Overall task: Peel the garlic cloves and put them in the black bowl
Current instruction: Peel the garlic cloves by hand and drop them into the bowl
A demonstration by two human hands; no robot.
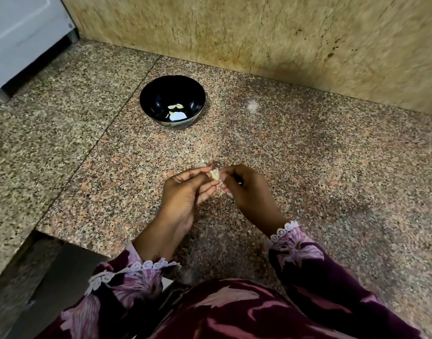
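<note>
A pale garlic clove [214, 174] is held between both hands above the granite counter. My left hand [185, 194] pinches it with thumb and fingertips from the left. My right hand [246, 189] pinches its skin from the right. The black bowl [149, 94] stands farther back on the counter, left of centre, with a few peeled cloves [176, 106] inside. A scrap of garlic skin [201, 164] lies on the counter just beyond my fingers.
The speckled granite counter [308, 155] runs to a tan stone wall [259, 33] at the back. A white appliance [19, 33] stands at the far left. The counter's front edge drops off at the lower left [63, 238].
</note>
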